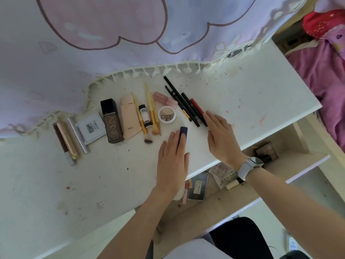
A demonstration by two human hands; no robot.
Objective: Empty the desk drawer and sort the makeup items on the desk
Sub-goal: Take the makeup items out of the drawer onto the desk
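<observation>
Makeup lies in a row on the white desk [252,86]: tubes [64,135], a grey compact [92,128], a brown foundation bottle [112,121], a peach tube [129,117], yellow brushes [150,107], a round PIPI pot [166,115] and black and red pencils [186,105]. My left hand [172,161] lies flat on the desk, fingers holding a dark blue stick [183,134]. My right hand [222,137], with a white watch, rests flat beside the pencils, fingertips touching the red pencil [198,109]. The open drawer [280,171] below holds palettes [198,186].
A lilac and pink cloth [112,43] with a tasselled hem hangs over the desk's back edge. A pink bedspread [321,71] lies at the right. More palettes [267,152] sit in the drawer's right part. My dark-clothed lap [242,238] is below.
</observation>
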